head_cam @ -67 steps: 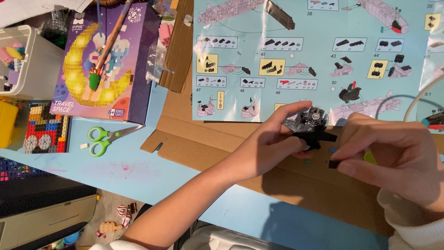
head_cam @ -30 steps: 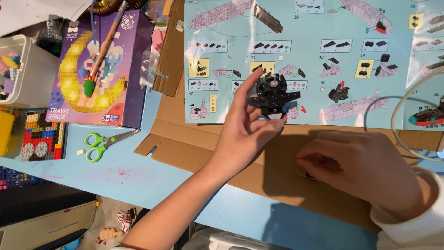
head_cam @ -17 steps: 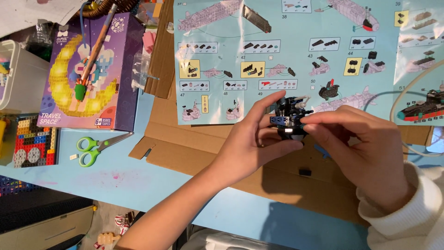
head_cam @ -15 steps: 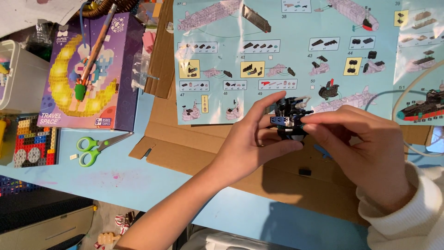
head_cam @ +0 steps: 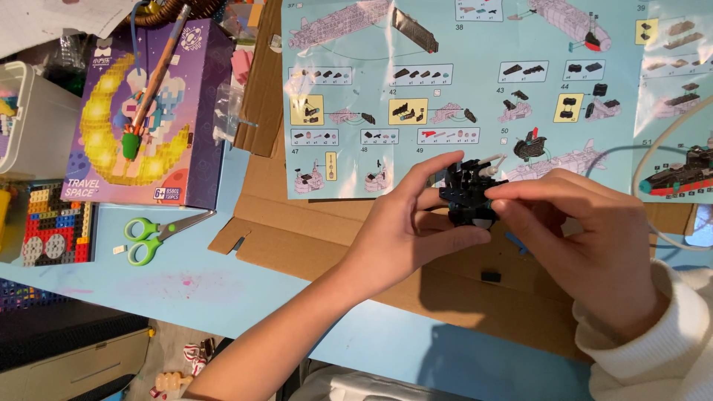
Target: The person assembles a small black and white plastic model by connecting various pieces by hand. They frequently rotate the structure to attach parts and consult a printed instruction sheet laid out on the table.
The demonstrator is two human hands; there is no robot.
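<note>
Head view: left hand (head_cam: pixel 405 241) pinches the black brick assembly (head_cam: pixel 468 197) between thumb and fingers, held above the cardboard sheet (head_cam: pixel 312 238) just below the instruction sheet (head_cam: pixel 460 74). Right hand (head_cam: pixel 587 252) fingertips closed on its right side. Assembly long axis roughly vertical, white pegs pointing up-right.

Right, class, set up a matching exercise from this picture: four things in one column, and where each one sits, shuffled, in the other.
Things:
1. black brick model
2. green-handled scissors
3. instruction sheet
4. small black brick

Places:
A. lying loose on the brown cardboard, below the hands
B. on the blue table, in front of the purple box
C. held between the left hand and right hand
D. spread flat behind the hands

Pairs: 1-C, 2-B, 3-D, 4-A
</note>
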